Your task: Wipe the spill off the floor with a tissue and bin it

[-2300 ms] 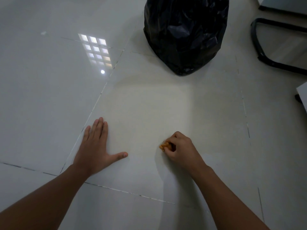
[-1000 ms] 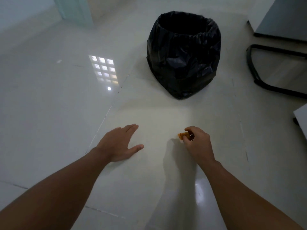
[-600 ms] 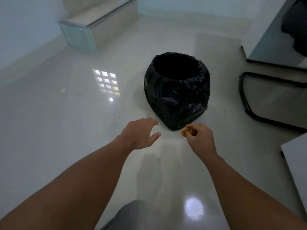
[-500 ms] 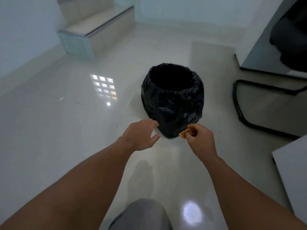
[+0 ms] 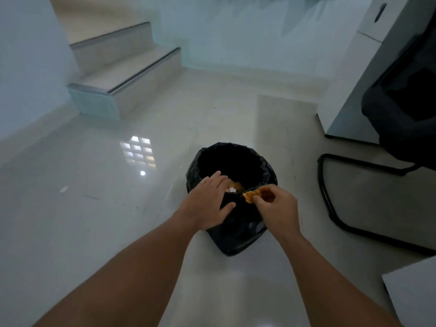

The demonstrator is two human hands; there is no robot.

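Observation:
A bin lined with a black bag (image 5: 238,234) stands on the pale tiled floor straight ahead. My right hand (image 5: 276,210) is at the bin's near right rim, fingers pinched on a crumpled orange-stained tissue (image 5: 250,196) held over the opening. My left hand (image 5: 207,202) hovers over the near left rim with its fingers spread and nothing in it. Some pale and orange scraps (image 5: 233,187) lie inside the bin, partly hidden by my left hand.
A black chair (image 5: 401,128) with a tubular floor frame (image 5: 330,208) stands to the right beside a grey cabinet (image 5: 354,95). Tiled steps (image 5: 127,74) rise at the back left. A white corner (image 5: 410,291) juts in at the lower right.
I have risen from the floor and closed in on the bin. My right hand carried the tissue from the floor up over the bin's opening; my left hand lifted off the tiles.

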